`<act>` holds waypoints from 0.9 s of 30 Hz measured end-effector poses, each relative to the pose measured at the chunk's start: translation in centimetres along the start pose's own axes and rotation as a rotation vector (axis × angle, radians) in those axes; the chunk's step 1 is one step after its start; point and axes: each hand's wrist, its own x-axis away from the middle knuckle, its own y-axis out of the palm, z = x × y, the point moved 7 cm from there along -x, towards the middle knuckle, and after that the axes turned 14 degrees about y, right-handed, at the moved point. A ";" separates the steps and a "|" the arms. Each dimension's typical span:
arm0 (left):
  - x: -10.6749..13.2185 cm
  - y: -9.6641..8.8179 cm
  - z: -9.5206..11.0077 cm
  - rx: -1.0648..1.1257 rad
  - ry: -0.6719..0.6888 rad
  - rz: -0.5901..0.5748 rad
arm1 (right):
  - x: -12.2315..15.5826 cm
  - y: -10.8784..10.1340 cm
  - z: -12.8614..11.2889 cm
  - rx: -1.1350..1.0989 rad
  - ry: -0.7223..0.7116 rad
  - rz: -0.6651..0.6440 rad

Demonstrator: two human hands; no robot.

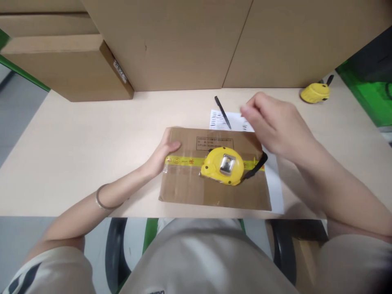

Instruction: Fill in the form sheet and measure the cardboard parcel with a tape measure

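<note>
A person sits at a pale wooden desk (pixel 67 151), seen from above. A flat cardboard box (pixel 190 185) lies near the desk's near edge, sealed across its middle by a strip of yellow tape (pixel 183 161) running left to right. A yellow tape measure (pixel 225 165) rests on top of the box, over the tape strip, right of the box's centre, with its black wrist strap (pixel 255 167) trailing to the right. The left hand (pixel 162 155) lies against the box's left edge, fingers held loosely open and flat, thumb resting on the top face; a thin bracelet (pixel 102 200) circles the left wrist. The right hand (pixel 272 126) hovers above the far right corner of the box, touching nothing, its fingers loosely curled and holding nothing; it is slightly blurred. Just beyond the box, a white sheet of paper (pixel 219 121) with printed lines lies on the desk, and a black pen (pixel 222 112) lies across it at a slant. More white paper shows from under the box on its right side. Far right on the desk sits a second yellow tape measure (pixel 315 93). Large cardboard boxes (pixel 183 45) stand along the far side of the desk, with another carton (pixel 70 67) at the far left.
</note>
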 end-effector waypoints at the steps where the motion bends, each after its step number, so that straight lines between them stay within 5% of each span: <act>1: 0.0 0.0 -0.2 0.031 0.001 0.033 | -1.4 0.7 1.4 0.051 0.101 0.001; 5: -0.2 0.2 -0.8 0.127 0.013 0.079 | -5.5 5.7 4.8 0.226 0.223 -0.256; 10: 0.0 0.0 -0.7 0.150 0.036 0.081 | -6.9 9.5 5.2 0.307 0.196 -0.379; 20: 1.0 -0.2 -0.8 0.112 0.081 0.133 | -8.2 11.0 3.4 0.284 0.147 -0.403; 27: 1.1 -0.2 -1.2 0.132 0.096 0.113 | -9.6 10.5 4.8 -0.144 0.143 -0.503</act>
